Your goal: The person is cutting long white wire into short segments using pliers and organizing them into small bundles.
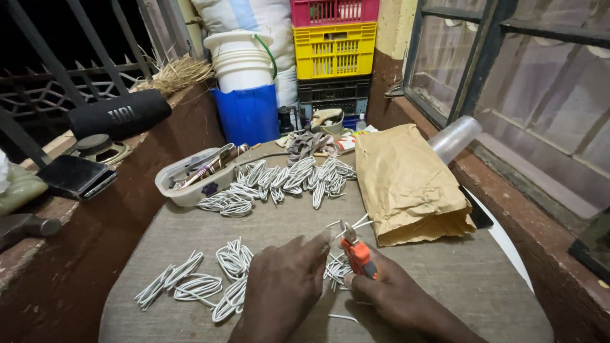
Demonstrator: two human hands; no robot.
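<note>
My left hand rests low over the grey cloth-covered table, its fingertips pinching a short piece of white wire. My right hand grips orange-handled pliers whose metal jaws meet that wire. A small bundle of white wire coils lies between the two hands. More folded white wire coils lie to the left of my left hand. A long row of similar coils stretches across the far half of the table.
A white plastic tub with tools stands at the table's far left. A brown paper bag and a clear plastic cup lie on the right. Stacked buckets and crates stand behind. A black cylindrical speaker sits on the left ledge.
</note>
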